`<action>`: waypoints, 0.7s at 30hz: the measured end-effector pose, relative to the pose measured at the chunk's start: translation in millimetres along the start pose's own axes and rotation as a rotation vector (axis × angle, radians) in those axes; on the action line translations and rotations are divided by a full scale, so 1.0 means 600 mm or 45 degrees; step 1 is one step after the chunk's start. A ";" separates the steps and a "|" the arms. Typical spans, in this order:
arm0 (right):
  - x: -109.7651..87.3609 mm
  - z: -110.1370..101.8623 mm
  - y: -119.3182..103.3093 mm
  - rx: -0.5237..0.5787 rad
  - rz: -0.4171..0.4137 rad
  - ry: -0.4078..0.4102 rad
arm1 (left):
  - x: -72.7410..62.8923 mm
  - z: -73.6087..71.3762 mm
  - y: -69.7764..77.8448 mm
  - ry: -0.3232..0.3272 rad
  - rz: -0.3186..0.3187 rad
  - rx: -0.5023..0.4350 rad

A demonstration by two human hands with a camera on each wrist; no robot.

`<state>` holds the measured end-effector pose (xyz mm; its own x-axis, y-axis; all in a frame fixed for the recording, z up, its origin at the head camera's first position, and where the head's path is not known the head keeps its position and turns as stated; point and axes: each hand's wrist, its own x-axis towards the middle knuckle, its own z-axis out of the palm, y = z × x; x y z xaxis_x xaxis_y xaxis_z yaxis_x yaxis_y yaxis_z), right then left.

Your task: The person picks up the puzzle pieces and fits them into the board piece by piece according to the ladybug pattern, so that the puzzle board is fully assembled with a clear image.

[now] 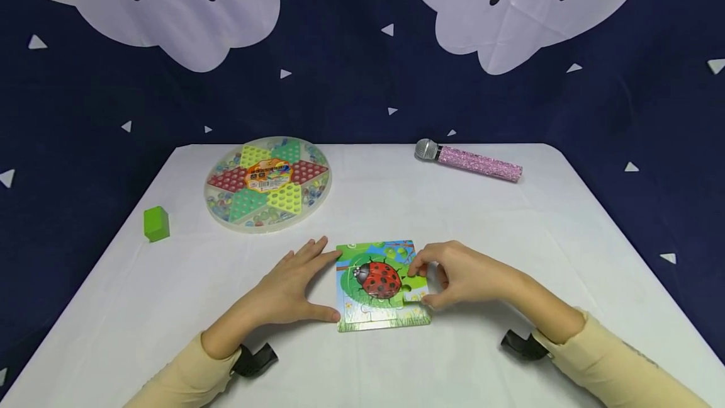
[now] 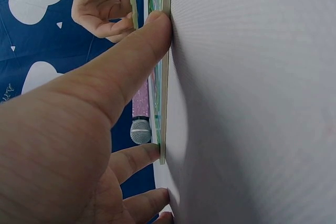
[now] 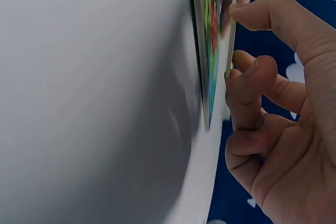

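Note:
A ladybug jigsaw puzzle (image 1: 374,282) lies flat on the table, in a thin board with a grassy border. My left hand (image 1: 286,288) rests at its left side with fingers spread; in the left wrist view the thumb (image 2: 155,27) touches the near corner and a fingertip meets the far end of that edge. My right hand (image 1: 470,272) pinches a green puzzle piece (image 1: 417,283) between thumb and fingers over the puzzle's right side. Seen edge-on in the right wrist view, the thin piece (image 3: 231,38) is held above the board, apart from it.
A round Chinese checkers set (image 1: 266,184) with marbles under its clear cover sits at the back left. A green block (image 1: 156,224) stands near the left table edge. The pink glittery microphone (image 1: 478,164) lies at the back right. A dark blue patterned cloth hangs behind the white table (image 1: 362,370).

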<state>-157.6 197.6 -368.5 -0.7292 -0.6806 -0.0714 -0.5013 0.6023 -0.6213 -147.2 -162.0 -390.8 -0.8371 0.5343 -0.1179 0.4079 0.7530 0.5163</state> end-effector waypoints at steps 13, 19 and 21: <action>0.007 0.026 -0.020 -0.055 -0.046 -0.062 | 0.000 0.000 0.001 -0.004 0.002 -0.004; 0.006 0.029 -0.018 -0.074 -0.063 -0.055 | 0.001 -0.001 0.000 -0.007 0.000 -0.003; 0.006 0.029 -0.018 -0.082 -0.059 -0.052 | 0.001 -0.001 0.000 -0.004 -0.001 0.000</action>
<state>-146.8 181.4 -375.7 -0.6855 -0.7241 -0.0760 -0.5642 0.5942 -0.5732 -147.8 -162.0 -390.4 -0.8364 0.5347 -0.1208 0.4070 0.7534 0.5164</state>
